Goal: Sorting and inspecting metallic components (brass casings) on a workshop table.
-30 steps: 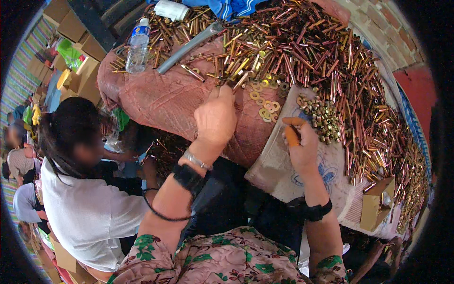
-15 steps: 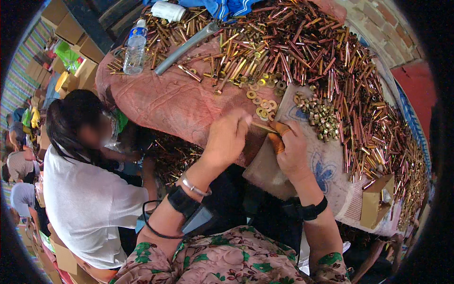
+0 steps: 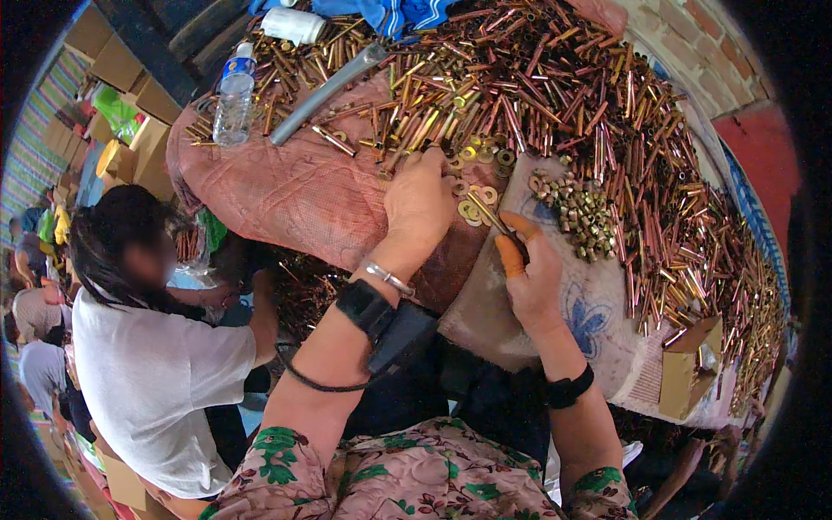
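My right hand [image 3: 530,276], with orange covers on its thumb and finger, pinches a slim brass-coloured bolt [image 3: 490,213] that slants up to the left. My left hand [image 3: 419,201] reaches to the near edge of a heap of coppery metal rods [image 3: 555,95]. Its fingers are drawn together and their tips are partly hidden, so what they grip cannot be made out. Flat round washers [image 3: 475,208] lie between the two hands on the reddish cloth [image 3: 286,191]. Small metal nuts [image 3: 589,217] are piled right of my right hand on a pale patterned cloth [image 3: 589,303].
A grey tube [image 3: 328,94], a clear plastic bottle [image 3: 234,100] and a white roll-shaped thing [image 3: 293,26] lie or stand at the far left. A small cardboard box [image 3: 691,368] sits at the right edge. A person in a white shirt [image 3: 152,364] works close at my left.
My left hand has moved away from the right one, up to the heap's edge. The right hand has stayed nearly in place, its bolt now tilted more steeply. The neighbouring person has shifted slightly.
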`<state>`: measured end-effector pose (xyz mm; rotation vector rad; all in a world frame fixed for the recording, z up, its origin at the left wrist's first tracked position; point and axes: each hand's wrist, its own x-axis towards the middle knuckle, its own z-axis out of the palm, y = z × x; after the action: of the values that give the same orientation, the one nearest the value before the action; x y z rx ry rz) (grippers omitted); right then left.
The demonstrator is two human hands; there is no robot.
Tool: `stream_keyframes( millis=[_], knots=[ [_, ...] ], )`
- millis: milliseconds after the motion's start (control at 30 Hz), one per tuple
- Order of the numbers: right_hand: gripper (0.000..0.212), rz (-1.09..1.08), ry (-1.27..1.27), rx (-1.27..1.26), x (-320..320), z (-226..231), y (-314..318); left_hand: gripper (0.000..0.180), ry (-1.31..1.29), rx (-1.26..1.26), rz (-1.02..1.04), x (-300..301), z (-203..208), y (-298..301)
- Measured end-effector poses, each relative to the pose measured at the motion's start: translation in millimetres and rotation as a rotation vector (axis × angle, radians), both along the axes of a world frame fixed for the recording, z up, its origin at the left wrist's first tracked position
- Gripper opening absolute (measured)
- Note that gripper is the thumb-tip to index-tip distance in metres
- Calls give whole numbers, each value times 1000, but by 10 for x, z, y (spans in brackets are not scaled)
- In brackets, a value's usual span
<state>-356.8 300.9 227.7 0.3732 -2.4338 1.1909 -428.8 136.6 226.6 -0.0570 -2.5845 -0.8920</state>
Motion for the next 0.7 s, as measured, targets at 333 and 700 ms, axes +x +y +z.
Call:
stream_keyframes(
  millis=[333,700],
  knots=[
    [25,33,-5,0,5,21,-15,7,-291,1000,-178,367,148,75],
    [25,46,75,91,-1,13,-37,20,30,-9,-114,607,189,117]
  ],
)
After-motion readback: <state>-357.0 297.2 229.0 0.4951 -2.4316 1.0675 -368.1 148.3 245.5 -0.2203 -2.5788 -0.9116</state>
